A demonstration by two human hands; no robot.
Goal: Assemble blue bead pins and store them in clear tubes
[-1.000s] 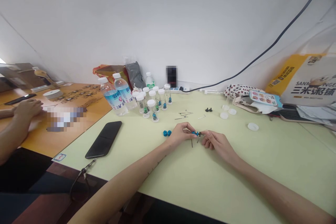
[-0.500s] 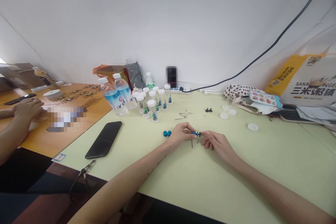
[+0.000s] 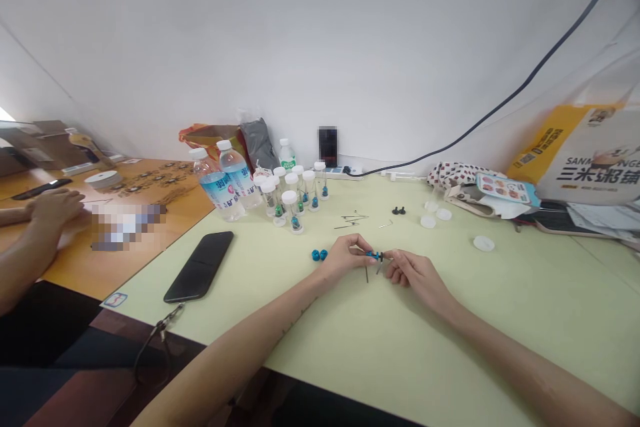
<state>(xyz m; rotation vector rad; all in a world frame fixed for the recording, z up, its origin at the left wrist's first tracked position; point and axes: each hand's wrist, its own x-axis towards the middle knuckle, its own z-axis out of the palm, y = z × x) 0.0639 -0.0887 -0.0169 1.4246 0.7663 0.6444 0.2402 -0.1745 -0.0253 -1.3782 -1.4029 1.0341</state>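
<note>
My left hand [image 3: 345,255] and my right hand [image 3: 411,270] meet over the pale green table [image 3: 380,333], fingers pinched together. Between them sits a small blue part [image 3: 371,254] with a black end, the left fingers pinching its blue side and the right fingers on its black side. Thin metal pins [image 3: 367,273] lie on the table just below the hands. Two loose blue pieces [image 3: 319,255] rest left of my left hand.
Several clear vials with white caps [image 3: 293,203] and two water bottles [image 3: 223,183] stand at the back left. A black phone [image 3: 200,265] lies left. White caps [image 3: 483,243], a checked pouch [image 3: 457,175] and a yellow bag [image 3: 585,150] sit right. Another person's hand [image 3: 53,205] rests on the wooden table.
</note>
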